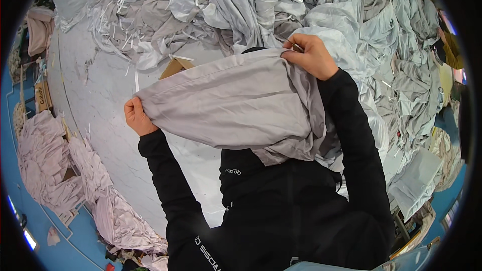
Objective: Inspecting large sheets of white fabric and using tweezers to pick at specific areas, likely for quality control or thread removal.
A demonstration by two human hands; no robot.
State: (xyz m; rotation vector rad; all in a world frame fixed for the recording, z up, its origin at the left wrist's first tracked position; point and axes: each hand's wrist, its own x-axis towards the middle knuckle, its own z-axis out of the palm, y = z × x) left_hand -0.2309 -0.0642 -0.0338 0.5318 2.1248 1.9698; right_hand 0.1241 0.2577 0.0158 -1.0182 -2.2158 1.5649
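A light grey piece of sewn cloth [226,103], with a seamed band along its far edge, is stretched between my two hands in front of my body. My left hand [138,117] pinches its left corner. Higher up, my right hand [312,58] grips the far right corner, fingers closed. Something small, thin and dark shows between the right fingers; I cannot make out what it is. Loose folds hang down on the right side, against my dark jacket. A dark thing peeks out behind the cloth's far edge, mostly hidden.
Heaps of grey and pale blue cloth [238,7] with white ties cover the far side and right of the white table [95,105]. Brown cardboard [174,67] lies just beyond the held cloth. Pinkish cloth piles [45,145] sit at the left, above a blue floor [57,241].
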